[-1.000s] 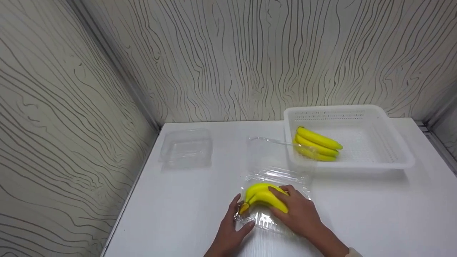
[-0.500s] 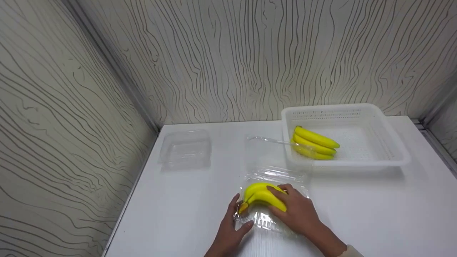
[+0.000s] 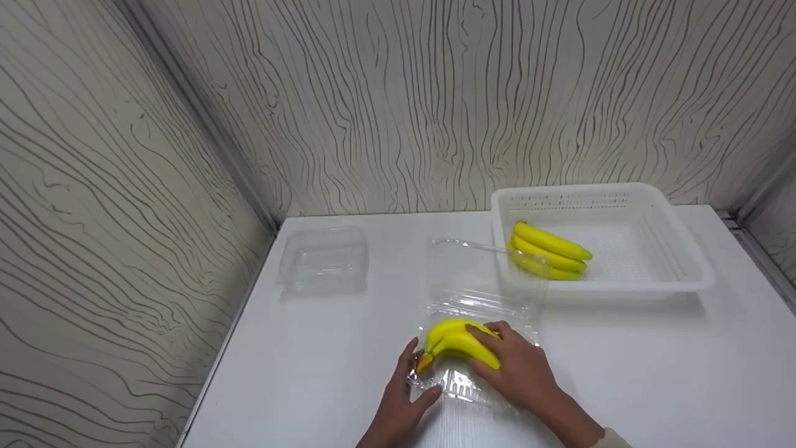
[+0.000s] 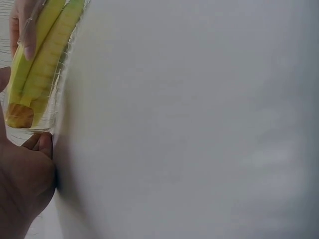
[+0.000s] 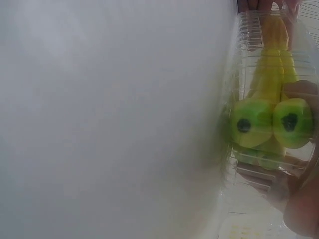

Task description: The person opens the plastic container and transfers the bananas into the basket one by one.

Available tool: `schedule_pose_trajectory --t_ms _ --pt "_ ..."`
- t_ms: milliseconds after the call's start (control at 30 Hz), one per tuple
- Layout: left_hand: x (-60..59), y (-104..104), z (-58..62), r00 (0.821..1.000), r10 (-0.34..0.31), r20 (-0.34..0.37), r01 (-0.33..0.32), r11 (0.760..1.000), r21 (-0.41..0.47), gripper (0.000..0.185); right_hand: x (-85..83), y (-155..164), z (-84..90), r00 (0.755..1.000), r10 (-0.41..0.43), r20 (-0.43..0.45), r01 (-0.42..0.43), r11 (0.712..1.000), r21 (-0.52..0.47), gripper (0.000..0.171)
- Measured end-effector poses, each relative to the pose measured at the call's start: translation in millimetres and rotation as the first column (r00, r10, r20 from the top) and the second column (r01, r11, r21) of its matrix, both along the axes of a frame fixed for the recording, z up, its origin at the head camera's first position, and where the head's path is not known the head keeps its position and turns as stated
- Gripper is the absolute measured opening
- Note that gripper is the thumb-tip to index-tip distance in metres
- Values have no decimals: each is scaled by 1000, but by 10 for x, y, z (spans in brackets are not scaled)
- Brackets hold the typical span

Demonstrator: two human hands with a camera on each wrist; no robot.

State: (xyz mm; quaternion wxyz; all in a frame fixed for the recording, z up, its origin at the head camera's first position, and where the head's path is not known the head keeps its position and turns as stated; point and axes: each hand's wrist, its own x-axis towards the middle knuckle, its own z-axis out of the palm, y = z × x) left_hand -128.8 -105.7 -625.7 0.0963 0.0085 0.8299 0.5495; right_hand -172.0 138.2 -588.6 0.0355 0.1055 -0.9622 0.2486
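A bunch of yellow bananas [image 3: 457,339] lies in the base of a clear plastic clamshell box [image 3: 463,389], whose lid stands raised behind it. My right hand [image 3: 525,367] grips the tip end of the bunch, thumb in front and fingers over the top. At the box's front left corner rests my left hand [image 3: 401,398], fingers along the left side and thumb spread toward the front edge, beside the brown stem end [image 4: 20,115]. In the right wrist view, green banana tips [image 5: 251,122] with dark ends show through the box wall.
A white plastic basket [image 3: 622,286] stands at the back right, with another bunch of bananas [image 3: 550,252] at its left end. The raised lid overlaps the basket's front left corner in the head view. Another clear plastic box [image 3: 323,261] sits at the back left.
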Motion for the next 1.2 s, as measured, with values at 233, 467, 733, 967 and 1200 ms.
schedule_pose_trajectory --t_ms 233,467,733,967,1200 --pt "0 -8 -9 1000 -9 -8 9 1000 0 90 -1 6 -9 1000 -6 29 6 1000 4 63" --pt "-17 5 -16 1000 -6 7 6 1000 -3 90 11 21 -3 1000 -3 13 3 1000 -2 64" --pt "-44 42 -8 999 22 46 -21 1000 -19 92 -16 52 33 1000 15 17 -15 1000 -2 64" --pt "-19 -13 -11 1000 7 11 -7 1000 -10 89 -2 12 40 999 27 45 -26 1000 -6 63" --pt "-9 -4 -4 1000 10 19 -10 1000 -2 90 3 14 44 999 34 35 -34 999 16 63"
